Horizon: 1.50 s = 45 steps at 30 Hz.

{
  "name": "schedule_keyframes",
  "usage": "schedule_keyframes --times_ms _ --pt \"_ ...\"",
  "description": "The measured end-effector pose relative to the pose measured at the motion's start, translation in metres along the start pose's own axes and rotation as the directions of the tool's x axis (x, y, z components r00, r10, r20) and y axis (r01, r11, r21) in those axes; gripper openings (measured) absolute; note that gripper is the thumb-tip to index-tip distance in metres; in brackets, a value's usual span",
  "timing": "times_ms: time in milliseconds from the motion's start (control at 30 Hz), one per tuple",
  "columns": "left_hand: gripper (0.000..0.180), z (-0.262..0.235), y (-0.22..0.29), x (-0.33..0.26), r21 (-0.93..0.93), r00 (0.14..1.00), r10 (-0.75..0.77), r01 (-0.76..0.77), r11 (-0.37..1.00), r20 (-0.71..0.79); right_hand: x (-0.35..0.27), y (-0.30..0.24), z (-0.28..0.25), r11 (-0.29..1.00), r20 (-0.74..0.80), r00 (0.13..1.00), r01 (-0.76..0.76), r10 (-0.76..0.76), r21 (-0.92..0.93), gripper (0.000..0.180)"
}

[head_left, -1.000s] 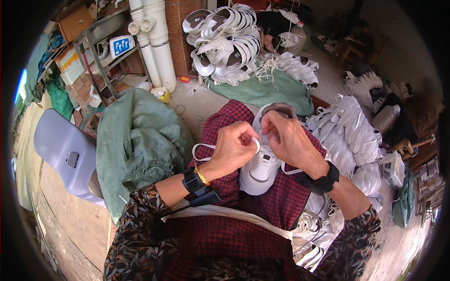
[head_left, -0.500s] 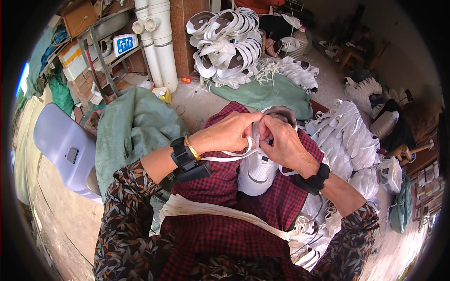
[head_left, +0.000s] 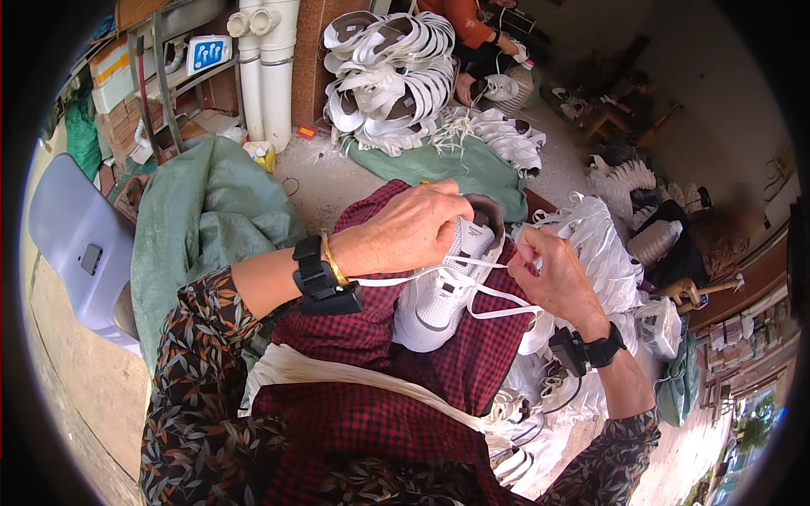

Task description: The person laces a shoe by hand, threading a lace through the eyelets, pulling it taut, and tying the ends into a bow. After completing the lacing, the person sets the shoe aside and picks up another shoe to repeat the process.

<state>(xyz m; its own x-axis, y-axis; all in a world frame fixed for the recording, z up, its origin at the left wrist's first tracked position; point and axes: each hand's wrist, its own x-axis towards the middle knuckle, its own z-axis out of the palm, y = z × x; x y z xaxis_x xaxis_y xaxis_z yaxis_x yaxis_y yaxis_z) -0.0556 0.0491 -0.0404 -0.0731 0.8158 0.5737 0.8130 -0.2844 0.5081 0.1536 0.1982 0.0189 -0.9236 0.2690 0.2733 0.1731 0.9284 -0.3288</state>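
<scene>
A white sneaker [head_left: 426,308] lies on my lap over a red-and-black checked apron [head_left: 337,422], its toe toward me. White shoelace [head_left: 498,314] crosses its tongue and hangs in loose loops on both sides. My left hand [head_left: 413,223] is closed at the shoe's left upper edge beside the tongue; its fingertips are partly hidden. To the right of the shoe, my right hand [head_left: 553,274] pinches a length of lace, which runs taut back to the eyelets. A loose lace end passes below my left wrist.
White shoe uppers [head_left: 392,76] stand stacked at the back, and more white shoe parts [head_left: 591,244] are heaped at my right. Green cloth [head_left: 211,202] and a grey-blue chair [head_left: 80,244] are on my left. A co-worker's arm [head_left: 498,42] reaches in at the top.
My hands have moved apart; the right has gone right, drawing lace away from the shoe. The tongue now shows between them. The view has swung right, and a co-worker's hands have appeared.
</scene>
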Motion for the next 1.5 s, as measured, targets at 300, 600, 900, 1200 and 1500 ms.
schedule_keyframes --times_ms 300,600,900,1200,1500 --pt "0.017 0.003 0.021 0.007 -0.298 0.950 -0.194 0.264 0.917 0.244 0.010 0.000 0.011 0.953 0.032 0.999 -0.028 0.020 0.303 0.018" --pt "0.015 0.003 0.003 -0.024 -0.404 0.955 -0.288 0.294 0.867 0.076 0.038 0.015 0.049 0.976 -0.082 0.991 0.122 -0.109 0.179 0.037" --pt "0.007 0.020 0.013 -0.029 -0.194 0.955 -0.285 0.265 0.945 -0.085 0.037 0.020 0.054 0.805 0.108 0.962 -0.268 0.249 0.529 0.031" --pt "0.004 0.029 0.002 -0.025 -0.027 0.990 -0.078 0.075 0.997 -0.117 0.033 0.023 0.061 0.618 0.129 0.957 -0.268 0.261 0.739 0.030" --pt "0.002 0.023 0.012 -0.024 -0.075 0.972 -0.234 0.232 0.970 -0.018 0.033 0.025 0.057 0.695 0.126 0.960 -0.268 0.249 0.668 0.032"
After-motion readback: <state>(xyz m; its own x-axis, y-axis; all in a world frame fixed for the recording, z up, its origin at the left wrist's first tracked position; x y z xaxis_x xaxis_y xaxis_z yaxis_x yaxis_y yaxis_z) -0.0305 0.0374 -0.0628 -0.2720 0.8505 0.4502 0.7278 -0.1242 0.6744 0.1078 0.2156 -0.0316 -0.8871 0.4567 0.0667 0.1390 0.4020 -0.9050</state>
